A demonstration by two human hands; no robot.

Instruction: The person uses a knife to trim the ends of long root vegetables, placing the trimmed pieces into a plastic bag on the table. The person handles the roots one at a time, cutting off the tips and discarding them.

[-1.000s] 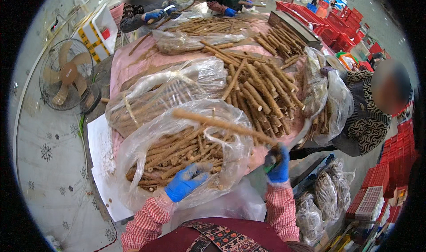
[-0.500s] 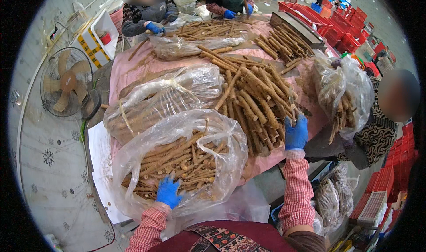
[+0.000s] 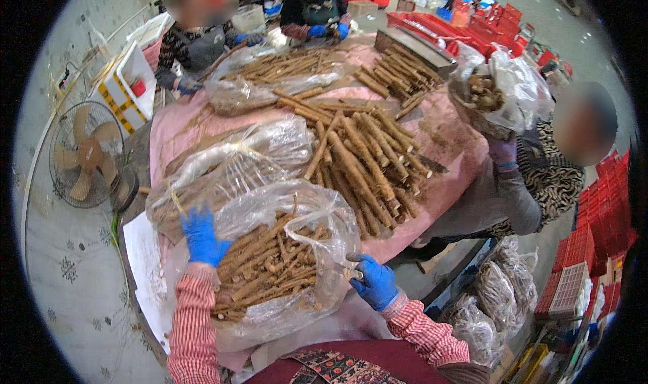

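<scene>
A big clear plastic bag [image 3: 335,230] lies with its mouth open in front of me, full of long brown roots [image 3: 275,262] that look like yams. My left hand [image 3: 204,239], in a blue glove, is at the bag's left rim with its fingers stretched out; whether it touches the plastic is hard to see. At the right edge of the bag my right hand [image 3: 375,283], gloved in blue too, is closed. Something small and pale shows by its thumb, too indistinct to name. Beyond the bag lies a heap of thicker roots [image 3: 361,164] on the pink table cover [image 3: 442,174].
A wrapped bag of roots [image 3: 250,158] lies behind the open one. At the right a co-worker holds up a filled plastic bag [image 3: 489,93]; two more people work across the table. A fan [image 3: 88,153] stands at left, and red crates [image 3: 574,239] stack up at right.
My right hand has come back from the heap to the bag's right edge. My left hand has risen off the bagged roots to the left rim. The co-worker's bag at right has been raised.
</scene>
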